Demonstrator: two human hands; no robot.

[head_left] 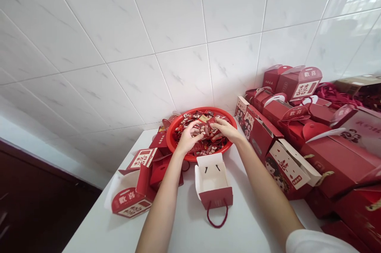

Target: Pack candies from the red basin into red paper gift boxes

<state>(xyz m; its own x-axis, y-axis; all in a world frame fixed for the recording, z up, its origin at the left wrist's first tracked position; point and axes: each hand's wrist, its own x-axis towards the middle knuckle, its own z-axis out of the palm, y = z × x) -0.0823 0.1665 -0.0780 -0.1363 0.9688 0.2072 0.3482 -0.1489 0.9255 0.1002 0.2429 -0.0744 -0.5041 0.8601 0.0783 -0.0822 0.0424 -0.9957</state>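
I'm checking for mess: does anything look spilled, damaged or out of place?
Nothing looks clearly spilled or damaged. Wrapped packets fill the red basket, and the open box in front stands upright. The boxes piled on the right look untidy, at differing angles.

packets (pixel 200 148) in basket (pixel 169 141), open box (pixel 216 199) before it, boxes (pixel 342 157) left and right

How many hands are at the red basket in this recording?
2. The left hand is over the left part of the red basket, the right hand over its right part, both at the wrapped packets. Some fingertips are hidden; no other hand shows.
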